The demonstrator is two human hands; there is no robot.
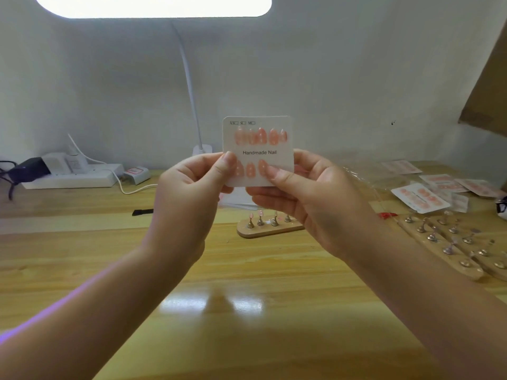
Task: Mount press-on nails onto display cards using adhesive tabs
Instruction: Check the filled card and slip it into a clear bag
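Observation:
A white display card (259,152) printed "Handmade Nail" is held upright above the wooden table. Several pink press-on nails (260,137) sit in a row along its top, and a few more (250,170) show in the lower row. My left hand (192,187) pinches the card's lower left edge with the thumb on its front. My right hand (299,193) holds the lower right corner, its thumb lying across the lower row and hiding part of it. Below the card stands a small wooden stand (270,227) with metal nail holders, some carrying pink nails.
Finished cards in clear sleeves (421,197) lie at the right, with longer wooden holder strips (450,248) in front of them. A power strip (74,176) with cables and a small bottle sits at the back left. A white lamp stem (189,86) rises behind the card.

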